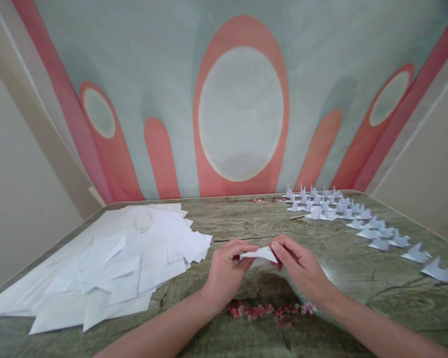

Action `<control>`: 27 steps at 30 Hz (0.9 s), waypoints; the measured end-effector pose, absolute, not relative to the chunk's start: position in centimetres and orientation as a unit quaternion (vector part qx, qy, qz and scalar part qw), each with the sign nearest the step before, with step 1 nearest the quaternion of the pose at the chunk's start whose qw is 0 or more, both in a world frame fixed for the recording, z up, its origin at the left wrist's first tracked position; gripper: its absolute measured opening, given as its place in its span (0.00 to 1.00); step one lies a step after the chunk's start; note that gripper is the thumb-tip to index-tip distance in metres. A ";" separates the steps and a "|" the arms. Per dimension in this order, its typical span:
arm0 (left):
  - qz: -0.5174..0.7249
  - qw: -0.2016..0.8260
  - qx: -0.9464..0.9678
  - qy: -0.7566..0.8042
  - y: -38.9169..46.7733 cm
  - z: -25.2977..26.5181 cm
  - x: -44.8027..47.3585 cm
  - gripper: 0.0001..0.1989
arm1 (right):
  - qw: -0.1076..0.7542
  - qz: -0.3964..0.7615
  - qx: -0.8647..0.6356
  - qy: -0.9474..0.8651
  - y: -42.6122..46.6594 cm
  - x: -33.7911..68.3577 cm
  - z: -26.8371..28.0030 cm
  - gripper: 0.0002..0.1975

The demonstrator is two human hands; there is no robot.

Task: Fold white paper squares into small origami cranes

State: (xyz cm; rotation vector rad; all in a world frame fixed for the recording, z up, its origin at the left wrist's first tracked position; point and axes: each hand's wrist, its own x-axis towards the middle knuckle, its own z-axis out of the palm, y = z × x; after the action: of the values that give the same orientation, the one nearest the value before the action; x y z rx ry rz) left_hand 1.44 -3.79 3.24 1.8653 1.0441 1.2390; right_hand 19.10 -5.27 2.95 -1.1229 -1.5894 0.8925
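Note:
Between my two hands is a small piece of folded white paper (pixel 260 254), held just above the tabletop in the middle of the view. My left hand (pixel 229 266) grips its left end, with thumb below and fingers on top. At the right end, the thumb and fingers of my right hand (pixel 293 261) pinch the paper's corner. Its underside and some fingertips are hidden. To the left lies a broad, loose pile of white paper sheets (pixel 127 263). Rows of folded white paper birds (pixel 379 242) stand on the right.
The wood-patterned table (pixel 242 226) has printed pink flowers (pixel 261 311) near its front. Behind its far edge rises a grey-green wall covering (pixel 179 64) with coral arches and a large pale oval (pixel 242 114). The birds reach along the right side to the back edge.

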 end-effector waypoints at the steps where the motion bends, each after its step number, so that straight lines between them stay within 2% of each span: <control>1: 0.472 0.329 0.710 0.407 -3.2 3.1 1.6 0.08 | 0.486 0.375 -0.462 -0.640 -4.8 19.2 2.9 0.12; 5: 0.477 0.351 0.681 0.431 -1.4 2.5 2.3 0.06 | 0.486 0.397 -0.466 -0.624 -3.0 19.6 2.2 0.09; 11: 0.454 0.382 0.675 0.440 0.0 1.0 2.5 0.08 | 0.458 0.340 -0.484 -0.663 -1.0 19.6 0.7 0.07; 20: 0.437 0.495 0.603 0.448 1.1 -0.9 2.3 0.12 | 0.439 0.360 -0.489 -0.662 0.2 19.9 -1.3 0.12; 27: 0.407 0.495 0.628 0.441 0.8 -1.2 2.3 0.13 | 0.418 0.393 -0.485 -0.660 -0.1 19.8 -1.8 0.15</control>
State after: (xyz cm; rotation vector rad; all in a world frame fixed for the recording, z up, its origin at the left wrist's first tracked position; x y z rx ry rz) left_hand 2.28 0.81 -1.25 1.5217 1.0688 0.9874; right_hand 19.79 -0.14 -1.77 -1.2175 -1.6566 0.9850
